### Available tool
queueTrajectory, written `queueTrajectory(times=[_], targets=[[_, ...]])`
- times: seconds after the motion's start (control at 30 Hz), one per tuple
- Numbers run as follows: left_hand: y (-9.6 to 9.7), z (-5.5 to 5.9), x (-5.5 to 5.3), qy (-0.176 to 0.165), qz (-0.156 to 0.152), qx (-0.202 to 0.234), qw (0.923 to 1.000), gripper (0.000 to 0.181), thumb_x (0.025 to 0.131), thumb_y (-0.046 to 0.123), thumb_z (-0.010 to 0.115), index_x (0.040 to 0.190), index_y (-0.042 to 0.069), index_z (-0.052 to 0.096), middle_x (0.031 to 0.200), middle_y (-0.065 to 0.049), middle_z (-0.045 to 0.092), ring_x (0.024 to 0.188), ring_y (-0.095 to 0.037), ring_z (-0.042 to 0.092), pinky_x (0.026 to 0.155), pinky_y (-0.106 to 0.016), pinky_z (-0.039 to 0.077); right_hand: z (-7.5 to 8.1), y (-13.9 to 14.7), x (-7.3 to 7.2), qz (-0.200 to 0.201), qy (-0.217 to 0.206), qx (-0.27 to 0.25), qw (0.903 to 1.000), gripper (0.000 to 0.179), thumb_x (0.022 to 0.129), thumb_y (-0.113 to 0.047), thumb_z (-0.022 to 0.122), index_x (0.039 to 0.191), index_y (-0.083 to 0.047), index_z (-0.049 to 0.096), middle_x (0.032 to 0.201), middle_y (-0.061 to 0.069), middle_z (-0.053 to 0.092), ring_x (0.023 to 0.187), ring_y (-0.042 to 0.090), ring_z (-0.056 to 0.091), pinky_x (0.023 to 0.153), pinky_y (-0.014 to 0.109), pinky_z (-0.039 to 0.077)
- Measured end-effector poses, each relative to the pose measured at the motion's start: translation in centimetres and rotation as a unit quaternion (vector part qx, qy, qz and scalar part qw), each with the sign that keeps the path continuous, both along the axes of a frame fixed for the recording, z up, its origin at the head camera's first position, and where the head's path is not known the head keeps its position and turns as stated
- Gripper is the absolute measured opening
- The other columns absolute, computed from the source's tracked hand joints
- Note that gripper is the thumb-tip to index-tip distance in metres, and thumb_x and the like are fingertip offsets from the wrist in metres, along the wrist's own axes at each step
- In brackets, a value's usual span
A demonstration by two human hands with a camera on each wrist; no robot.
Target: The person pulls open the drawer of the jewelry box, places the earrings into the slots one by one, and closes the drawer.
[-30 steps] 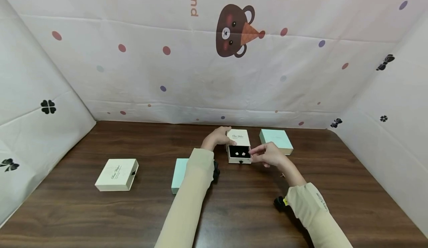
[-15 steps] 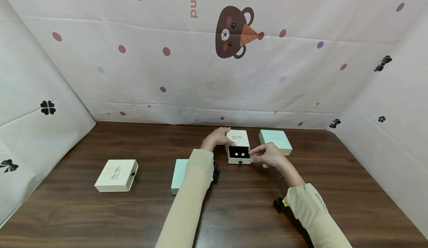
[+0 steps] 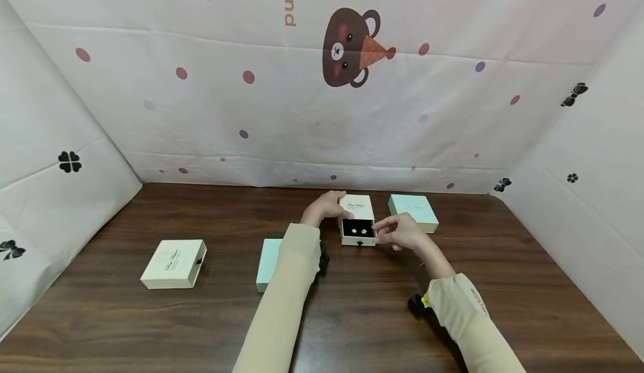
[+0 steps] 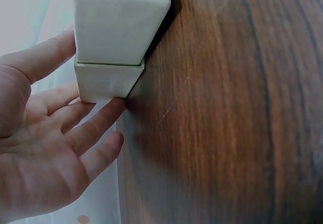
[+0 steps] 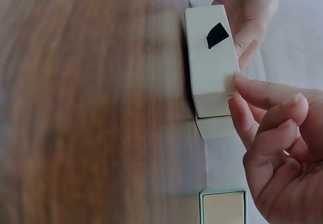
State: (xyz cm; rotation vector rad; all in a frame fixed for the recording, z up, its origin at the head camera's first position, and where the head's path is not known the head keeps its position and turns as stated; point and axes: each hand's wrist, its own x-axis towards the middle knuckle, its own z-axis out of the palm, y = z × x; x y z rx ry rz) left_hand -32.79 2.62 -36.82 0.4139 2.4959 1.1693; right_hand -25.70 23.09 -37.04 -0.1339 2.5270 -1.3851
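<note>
A cream jewellery box (image 3: 358, 206) with dark lettering stands at the back of the table, its drawer (image 3: 359, 241) slid out toward me. A pair of small sparkling stud earrings (image 3: 359, 231) sits on the drawer's black lining. With thumb and fingers spread around the cover, my left hand (image 3: 328, 205) holds the box; in the left wrist view its fingertips reach the box's far end (image 4: 106, 82). My right hand (image 3: 402, 231) pinches the right edge of the drawer between thumb and forefinger. A black pull tab (image 5: 217, 36) shows on the drawer front.
A mint box (image 3: 413, 211) is just right of the handled box. Another mint box (image 3: 268, 264) is partly hidden by my left sleeve. Farther left lies a second cream box (image 3: 174, 264), closed. White patterned cloth (image 3: 282, 110) walls the table's back and sides.
</note>
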Motion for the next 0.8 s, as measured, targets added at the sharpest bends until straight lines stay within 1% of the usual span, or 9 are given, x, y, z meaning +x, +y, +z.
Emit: queueTrajectory(times=[0.2, 0.3, 0.5, 0.7, 0.8], targets=[[-0.1, 0.1, 0.1, -0.003, -0.002, 0.005, 1.0, 0.076, 0.081, 0.02, 0.071, 0.143, 0.009, 0.029, 0.147, -0.01, 0.027, 0.133, -0.029, 0.028, 0.102, -0.043, 0.032, -0.1, -0.1, -0.4, 0.007, 0.011, -0.001, 0.9999, 0.033, 0.073, -0.004, 0.074, 0.104, 0.006, 0.065, 0.071, 0.001, 0.063, 0.038, 0.005, 0.041, 0.039, 0.019, 0.036], [-0.2, 0.2, 0.1, -0.007, -0.003, 0.007, 0.9999, 0.076, 0.081, 0.02, 0.07, 0.144, 0.01, 0.029, 0.148, -0.009, 0.026, 0.133, -0.029, 0.028, 0.102, -0.044, 0.032, -0.2, -0.1, -0.6, 0.0, 0.016, -0.001, 0.9999, 0.032, 0.073, -0.004, 0.074, 0.103, 0.005, 0.065, 0.069, 0.001, 0.063, 0.037, 0.005, 0.041, 0.038, 0.019, 0.036], [-0.1, 0.0, 0.3, -0.011, -0.002, 0.009, 0.9999, 0.076, 0.081, 0.021, 0.07, 0.144, 0.01, 0.029, 0.148, -0.009, 0.027, 0.133, -0.029, 0.028, 0.102, -0.044, 0.032, -0.4, 0.0, -0.7, -0.005, 0.017, -0.007, 0.9998, 0.033, 0.074, -0.003, 0.073, 0.104, 0.006, 0.064, 0.07, 0.002, 0.064, 0.037, 0.004, 0.041, 0.038, 0.019, 0.036], [-0.1, 0.1, 0.0, -0.01, -0.004, 0.013, 0.9998, 0.075, 0.082, 0.02, 0.07, 0.144, 0.01, 0.029, 0.147, -0.008, 0.028, 0.133, -0.027, 0.028, 0.103, -0.043, 0.031, -0.3, 0.1, -1.2, -0.009, 0.018, -0.018, 0.9996, 0.035, 0.073, -0.003, 0.074, 0.106, 0.006, 0.064, 0.07, 0.002, 0.064, 0.037, 0.005, 0.04, 0.038, 0.019, 0.036], [-0.1, -0.1, -0.2, -0.018, -0.001, 0.01, 0.9998, 0.075, 0.081, 0.021, 0.07, 0.144, 0.012, 0.03, 0.147, -0.006, 0.028, 0.133, -0.025, 0.027, 0.103, -0.042, 0.031, -0.4, 0.0, -1.4, -0.009, 0.016, -0.019, 0.9996, 0.037, 0.073, -0.004, 0.074, 0.108, 0.005, 0.064, 0.07, 0.001, 0.064, 0.036, 0.004, 0.04, 0.038, 0.019, 0.036]])
